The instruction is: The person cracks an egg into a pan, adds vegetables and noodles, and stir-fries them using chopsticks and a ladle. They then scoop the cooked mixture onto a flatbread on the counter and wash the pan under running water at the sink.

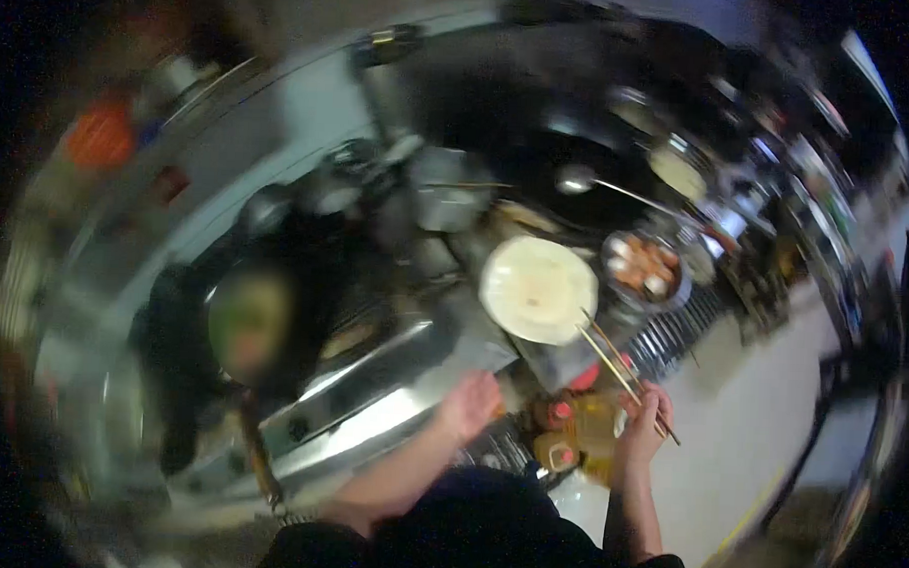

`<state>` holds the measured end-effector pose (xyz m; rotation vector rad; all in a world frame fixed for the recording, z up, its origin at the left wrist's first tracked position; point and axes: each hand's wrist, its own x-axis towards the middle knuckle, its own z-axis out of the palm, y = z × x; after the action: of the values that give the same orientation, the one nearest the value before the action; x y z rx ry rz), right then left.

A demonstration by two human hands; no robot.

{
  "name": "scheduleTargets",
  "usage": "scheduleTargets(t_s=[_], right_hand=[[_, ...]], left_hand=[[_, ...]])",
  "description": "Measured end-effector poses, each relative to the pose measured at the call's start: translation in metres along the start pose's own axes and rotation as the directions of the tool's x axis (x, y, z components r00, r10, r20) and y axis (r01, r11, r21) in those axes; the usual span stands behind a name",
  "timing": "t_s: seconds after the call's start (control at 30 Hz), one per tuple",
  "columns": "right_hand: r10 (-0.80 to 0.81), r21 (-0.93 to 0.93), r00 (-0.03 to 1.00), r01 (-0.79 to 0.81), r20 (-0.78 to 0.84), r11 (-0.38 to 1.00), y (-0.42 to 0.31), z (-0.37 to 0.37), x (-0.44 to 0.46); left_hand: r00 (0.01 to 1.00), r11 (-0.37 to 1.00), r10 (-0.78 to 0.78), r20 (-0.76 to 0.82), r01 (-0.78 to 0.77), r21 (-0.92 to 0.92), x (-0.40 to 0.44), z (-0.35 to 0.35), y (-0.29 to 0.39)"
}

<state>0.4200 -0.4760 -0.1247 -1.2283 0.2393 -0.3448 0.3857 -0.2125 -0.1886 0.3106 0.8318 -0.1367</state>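
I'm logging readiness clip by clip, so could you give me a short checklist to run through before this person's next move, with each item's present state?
1. Chopsticks held in the right hand: ok.
2. Chopstick tips touching the plate: cannot tell; they appear at its edge, but depth is unclear.
3. Left hand steadying the plate: not ok; it is apart from it.
4. Chopsticks clear of the bowl: ok, a gap shows.
5. Ladle out of both hands: ok.
6. Picture sharp around the left hand: not ok, blurred.
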Motion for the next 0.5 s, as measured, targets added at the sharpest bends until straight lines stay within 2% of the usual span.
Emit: scheduleTargets(t_s=[0.07,0.1,0.17,0.2,0.23,0.3,0.33,0.37,0.4,0.43,0.47,0.5], right_hand=[[0.017,-0.064,0.984,-0.005,0.176,0.998,-0.001,0.045,-0.005],[0.013,-0.053,0.969,0.000,0.246,0.999,0.014,0.060,0.000],[0.007,-0.006,0.897,-0.005,0.442,1.000,0.004,0.116,-0.013],[0.002,0.018,0.851,-0.013,0.525,1.000,-0.003,0.148,-0.023],[-0.004,0.007,0.808,0.000,0.588,1.000,-0.005,0.179,-0.027],[-0.076,0.065,0.520,0.040,0.851,0.997,-0.020,0.241,-0.060],[-0.193,0.166,0.330,0.108,0.924,0.980,-0.025,0.275,-0.080],[-0.269,0.210,0.133,0.346,0.954,0.914,-0.032,0.308,-0.099],[-0.276,0.236,0.041,0.408,0.960,0.882,-0.042,0.340,-0.129],[-0.238,0.208,0.007,0.461,0.971,0.863,-0.037,0.369,-0.154],[-0.327,0.299,-0.034,0.502,0.944,0.812,-0.016,0.402,-0.167],[-0.379,0.369,-0.118,0.605,0.918,0.705,-0.004,0.431,-0.180]], left_hand=[[0.999,0.991,-0.038,0.000,0.038,-0.126,-0.036,-0.052,0.012],[0.984,0.972,-0.015,0.175,0.056,-0.227,-0.057,-0.076,0.021],[0.859,0.919,0.082,0.506,0.131,-0.372,-0.109,-0.126,0.046],[0.913,0.895,0.215,0.346,-0.043,-0.444,-0.135,-0.142,0.055],[0.961,0.840,0.272,0.039,-0.218,-0.497,-0.154,-0.147,0.060],[0.944,0.707,0.325,-0.063,-0.287,-0.646,-0.192,-0.170,0.081],[0.935,0.634,0.336,-0.112,-0.313,-0.707,-0.205,-0.175,0.090],[0.892,0.647,0.446,-0.072,-0.377,-0.663,-0.223,-0.172,0.097],[0.839,0.651,0.543,-0.027,-0.442,-0.618,-0.240,-0.167,0.105],[0.872,0.698,0.490,0.008,-0.387,-0.602,-0.250,-0.169,0.116],[0.852,0.741,0.493,0.177,-0.304,-0.599,-0.253,-0.168,0.126],[0.835,0.761,0.499,0.232,-0.293,-0.578,-0.260,-0.165,0.134]])
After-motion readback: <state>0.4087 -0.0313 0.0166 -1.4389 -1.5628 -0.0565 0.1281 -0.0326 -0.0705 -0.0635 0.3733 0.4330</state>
